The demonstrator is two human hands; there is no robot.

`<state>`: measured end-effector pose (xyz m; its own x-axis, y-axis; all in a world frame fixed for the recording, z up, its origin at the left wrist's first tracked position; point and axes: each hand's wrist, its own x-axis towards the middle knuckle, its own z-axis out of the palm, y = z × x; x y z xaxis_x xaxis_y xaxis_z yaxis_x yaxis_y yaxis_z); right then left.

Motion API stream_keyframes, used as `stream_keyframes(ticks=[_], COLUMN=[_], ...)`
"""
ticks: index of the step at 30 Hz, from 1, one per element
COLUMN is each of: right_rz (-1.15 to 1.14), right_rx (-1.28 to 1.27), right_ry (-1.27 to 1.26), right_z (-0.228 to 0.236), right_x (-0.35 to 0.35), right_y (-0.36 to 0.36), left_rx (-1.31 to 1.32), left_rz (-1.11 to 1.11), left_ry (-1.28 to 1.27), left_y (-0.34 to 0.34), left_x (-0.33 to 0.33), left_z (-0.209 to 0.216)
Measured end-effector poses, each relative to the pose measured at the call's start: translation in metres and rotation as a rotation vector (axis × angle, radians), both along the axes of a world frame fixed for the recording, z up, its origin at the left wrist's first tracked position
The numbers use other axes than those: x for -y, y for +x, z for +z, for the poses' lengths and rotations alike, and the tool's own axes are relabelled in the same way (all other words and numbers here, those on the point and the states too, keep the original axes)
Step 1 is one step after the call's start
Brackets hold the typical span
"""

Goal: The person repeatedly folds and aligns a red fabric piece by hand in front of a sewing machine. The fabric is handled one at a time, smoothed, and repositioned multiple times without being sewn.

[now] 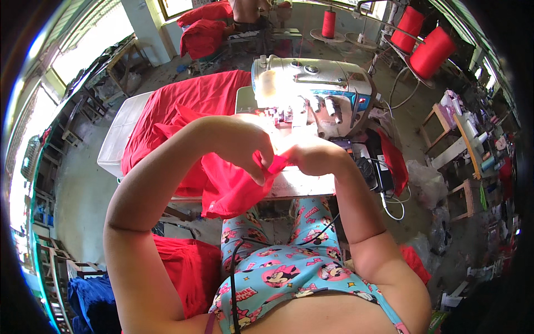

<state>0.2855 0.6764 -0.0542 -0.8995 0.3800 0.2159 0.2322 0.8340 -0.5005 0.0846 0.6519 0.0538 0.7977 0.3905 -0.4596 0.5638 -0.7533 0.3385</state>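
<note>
Red fabric [233,186] hangs over the front edge of the sewing table, bunched up between my hands. My left hand [245,142] curls over it with the fingers pointing down, closed on a fold. Close beside it on the right, my right hand [314,154] pinches the same fold near the needle area. Right behind both hands stands a sewing machine [347,80], apparently an overlocker, with its lamp lit. Strong glare washes out the needle area and part of my fingertips.
More red cloth [183,94] covers the table's left extension [114,139]. Large red thread cones [434,51] stand on a rack at the back right. A red fabric pile [186,267] lies by my left side. Another person [247,12] sits at the far end.
</note>
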Motion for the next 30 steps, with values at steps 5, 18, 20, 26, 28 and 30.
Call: stream_keyframes(ticks=[5,18,20,26,28,30], right_rz=[0.096,-0.24,-0.255,-0.257,-0.294,-0.287], right_rx=[-0.558,-0.495,-0.54,-0.601,-0.633,-0.682], right_ry=[-0.45,-0.183,-0.17,-0.379,-0.436,-0.5], right_z=[0.004,-0.018,-0.018,-0.012,-0.014,-0.02], right_x=[0.039,0.03,0.029,0.03,0.032,0.031], right_y=[0.003,-0.005,-0.004,-0.004,-0.005,-0.009], left_rx=[0.153,0.346,0.325,0.333,0.338,0.343], left_rz=[0.101,0.124,0.173,0.223,0.243,0.261], left_ry=[-0.005,0.165,0.195,0.276,0.267,0.268], left_y=[-0.02,-0.036,-0.038,-0.041,-0.044,-0.046], left_x=[0.0,0.008,0.012,0.022,0.023,0.023], left_z=[-0.001,0.003,0.003,-0.002,-0.005,-0.009])
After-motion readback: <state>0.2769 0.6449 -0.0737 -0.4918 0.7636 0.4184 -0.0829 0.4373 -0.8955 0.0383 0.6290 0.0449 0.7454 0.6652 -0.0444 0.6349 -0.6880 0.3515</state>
